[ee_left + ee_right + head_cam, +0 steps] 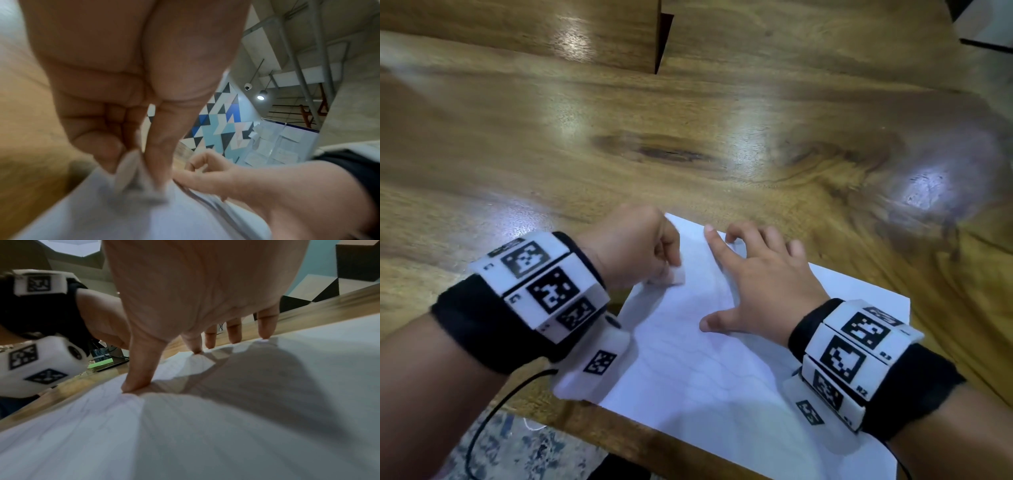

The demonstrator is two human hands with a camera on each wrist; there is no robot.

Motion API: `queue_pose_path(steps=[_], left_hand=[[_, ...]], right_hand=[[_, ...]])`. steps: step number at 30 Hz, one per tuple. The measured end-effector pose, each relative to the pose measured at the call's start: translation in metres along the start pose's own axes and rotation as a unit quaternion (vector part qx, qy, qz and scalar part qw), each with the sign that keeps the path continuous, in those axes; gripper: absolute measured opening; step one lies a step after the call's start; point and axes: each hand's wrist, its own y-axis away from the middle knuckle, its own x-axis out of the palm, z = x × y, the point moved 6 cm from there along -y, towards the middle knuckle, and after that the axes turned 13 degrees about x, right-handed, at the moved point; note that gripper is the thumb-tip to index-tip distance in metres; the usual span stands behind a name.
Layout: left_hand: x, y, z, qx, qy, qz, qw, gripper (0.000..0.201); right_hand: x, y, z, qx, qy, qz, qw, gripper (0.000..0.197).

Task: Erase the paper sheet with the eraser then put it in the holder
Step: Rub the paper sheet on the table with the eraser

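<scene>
A white paper sheet (722, 359) with faint pencil lines lies near the front edge of the wooden table (688, 137). My left hand (640, 246) is curled and pinches a small white eraser (676, 275) between thumb and fingers, its lower end on the sheet's left part. The left wrist view shows the blurred eraser (131, 172) meeting the paper (123, 219). My right hand (760, 274) is spread, with fingertips and thumb pressing the paper flat; the right wrist view shows its thumb (139, 369) and fingers (234, 332) planted on the paper (205, 434). No holder is in sight.
A wooden block or panel (592, 31) stands at the back of the table. A dark-edged object (986, 27) sits at the far right corner. A black cable (493, 411) hangs from my left wrist over the table's front edge.
</scene>
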Motion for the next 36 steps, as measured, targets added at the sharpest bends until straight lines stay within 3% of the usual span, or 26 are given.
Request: queue_pose_path(steps=[3, 8, 14, 19, 21, 25, 31, 36], left_hand=[[-0.019, -0.012, -0.004, -0.013, 0.006, -0.072, 0.997, 0.007], [-0.011, -0.016, -0.003, -0.023, -0.008, -0.084, 0.996, 0.007], [-0.011, -0.013, 0.0, -0.024, -0.004, -0.103, 0.994, 0.006], [-0.018, -0.021, -0.003, -0.033, 0.007, -0.156, 0.987, 0.005], [-0.013, -0.02, -0.003, -0.021, 0.01, -0.148, 0.989, 0.008], [0.008, -0.007, -0.002, 0.009, 0.031, -0.043, 0.999, 0.01], [-0.013, -0.022, -0.005, -0.021, 0.021, -0.16, 0.987, 0.006], [0.013, -0.004, -0.008, 0.011, 0.01, -0.046, 0.999, 0.006]], right_hand=[[0.0, -0.001, 0.001, -0.006, 0.001, 0.002, 1.0, 0.113], [-0.012, -0.007, -0.009, -0.032, -0.061, 0.015, 0.998, 0.092], [-0.023, -0.027, -0.011, -0.052, -0.043, 0.037, 0.997, 0.092], [-0.02, -0.027, -0.011, -0.063, -0.028, 0.042, 0.997, 0.091], [-0.02, -0.026, -0.01, -0.066, -0.013, 0.045, 0.997, 0.091], [-0.019, -0.026, -0.01, -0.068, 0.003, 0.047, 0.997, 0.091], [-0.02, -0.026, -0.01, -0.079, 0.011, 0.041, 0.996, 0.09], [-0.019, -0.026, -0.011, -0.075, -0.002, 0.045, 0.996, 0.091]])
